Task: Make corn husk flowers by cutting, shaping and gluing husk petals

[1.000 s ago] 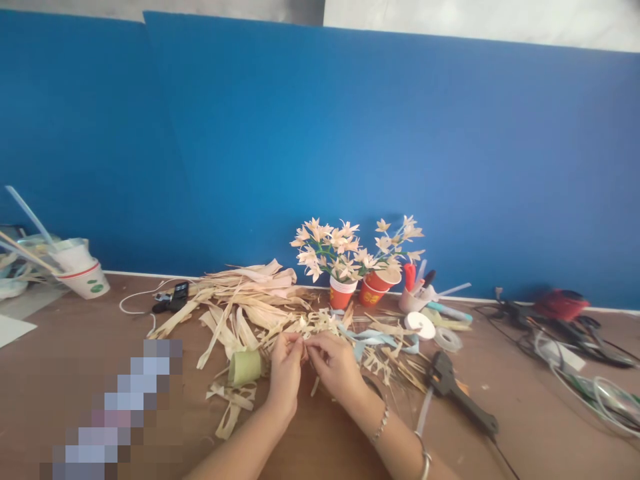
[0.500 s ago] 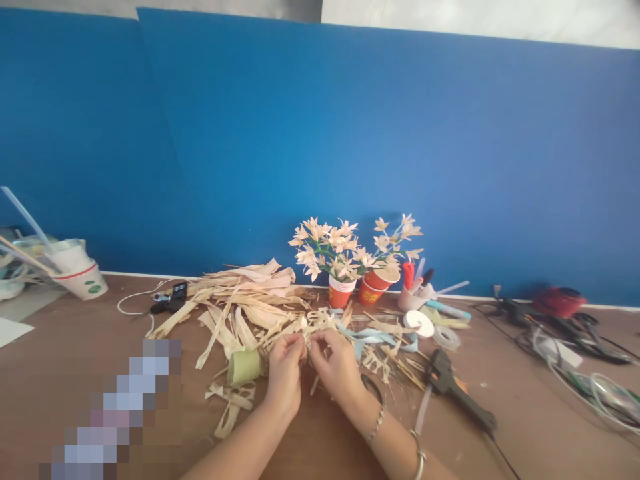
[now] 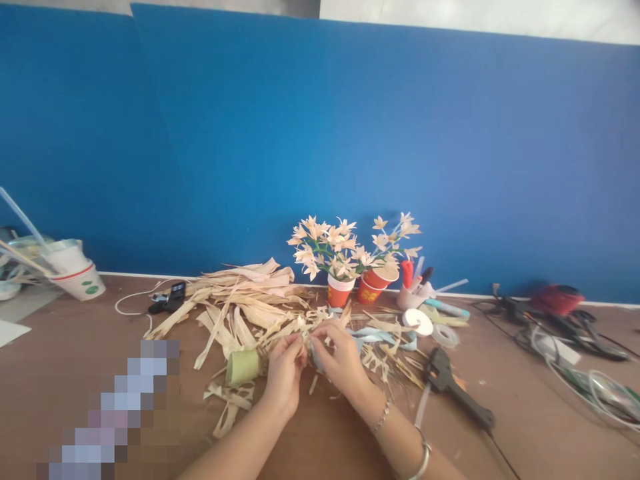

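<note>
My left hand (image 3: pixel 285 377) is closed in a pinch over the middle of the table. A small pale husk-like tip (image 3: pixel 301 322) shows just above its fingers; whether it is held or lies behind cannot be made out. Close on the right, my right hand (image 3: pixel 344 357) has its thumb and fingers curled together, with a bit of light blue at the fingertips. Whatever lies between these fingers is too small to name. Dried husk strips (image 3: pixel 250 310) spread behind both hands. A green paper roll (image 3: pixel 243 367) lies beside my left hand.
Two red paper cups (image 3: pixel 341 293) hold husk flowers (image 3: pixel 327 247) at the back. A glue gun (image 3: pixel 457 387) lies right of my right wrist, its cord trailing. White tape (image 3: pixel 418 322), cables (image 3: pixel 555 353) and a white cup (image 3: pixel 83 280) stand or lie farther out. A blue panel (image 3: pixel 320 133) rises behind.
My right hand has shifted slightly up and right, its fingers more extended, and light blue now shows at its fingertips. The left hand stays nearly in place, still pinched.
</note>
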Motion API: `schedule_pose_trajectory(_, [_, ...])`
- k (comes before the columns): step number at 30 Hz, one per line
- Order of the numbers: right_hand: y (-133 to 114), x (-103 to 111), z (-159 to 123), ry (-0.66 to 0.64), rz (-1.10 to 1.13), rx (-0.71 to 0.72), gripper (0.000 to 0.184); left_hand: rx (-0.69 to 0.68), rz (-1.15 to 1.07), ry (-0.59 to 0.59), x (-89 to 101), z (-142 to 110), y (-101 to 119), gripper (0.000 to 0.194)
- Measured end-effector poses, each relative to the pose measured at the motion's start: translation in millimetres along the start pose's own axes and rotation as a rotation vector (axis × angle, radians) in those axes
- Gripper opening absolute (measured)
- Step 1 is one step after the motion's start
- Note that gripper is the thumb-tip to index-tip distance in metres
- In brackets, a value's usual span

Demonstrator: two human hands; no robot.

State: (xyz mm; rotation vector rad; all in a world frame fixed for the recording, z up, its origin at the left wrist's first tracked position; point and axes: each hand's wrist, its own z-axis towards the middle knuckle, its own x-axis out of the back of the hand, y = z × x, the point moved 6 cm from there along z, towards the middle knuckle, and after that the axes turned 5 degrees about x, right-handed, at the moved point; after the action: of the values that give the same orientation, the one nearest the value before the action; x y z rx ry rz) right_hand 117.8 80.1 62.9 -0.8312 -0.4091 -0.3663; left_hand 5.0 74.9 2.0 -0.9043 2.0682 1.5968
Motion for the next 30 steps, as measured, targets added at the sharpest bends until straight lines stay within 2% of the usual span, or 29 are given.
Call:
schedule_pose_trajectory(4, [-6, 6, 2, 0.011, -0.099, 0.076, 0.011, 0.002, 0.049, 0.021, -0.2, -2, 0, 0.022])
schedule_pose_trajectory(11, [-14, 6, 2, 0.0, -0.271, 0.183, 0.01, 0.008, 0.071, -0.025, -3.5, -4, -1, 0.019])
schedule_pose_trajectory(30, [-10, 7, 2, 0.003, -0.25, 0.155, 0.01, 0.025, 0.084, -0.048, -5.6, -5, -2, 0.02])
